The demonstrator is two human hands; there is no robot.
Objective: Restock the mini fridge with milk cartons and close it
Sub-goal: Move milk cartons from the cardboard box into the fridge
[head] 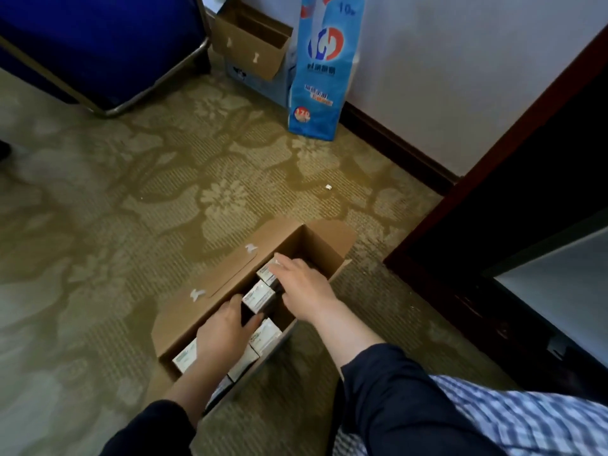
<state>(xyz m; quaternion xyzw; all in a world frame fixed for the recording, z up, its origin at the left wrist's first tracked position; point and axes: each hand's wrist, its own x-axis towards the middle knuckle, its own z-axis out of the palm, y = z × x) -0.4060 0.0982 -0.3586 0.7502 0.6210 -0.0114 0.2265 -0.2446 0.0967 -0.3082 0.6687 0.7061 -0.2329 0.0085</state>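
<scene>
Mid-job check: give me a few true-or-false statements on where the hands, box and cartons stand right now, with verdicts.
1. The left hand and the right hand both reach into the open cardboard box on the carpet. True.
2. That box holds no milk cartons. False: several milk cartons stand in it.
3. A tall blue package stands against the wall. True.
4. The right hand holds a carton lifted clear of the box. False: it is low over the cartons at the box's far end.
5. A second cardboard box sits beside the blue package. True.
</scene>
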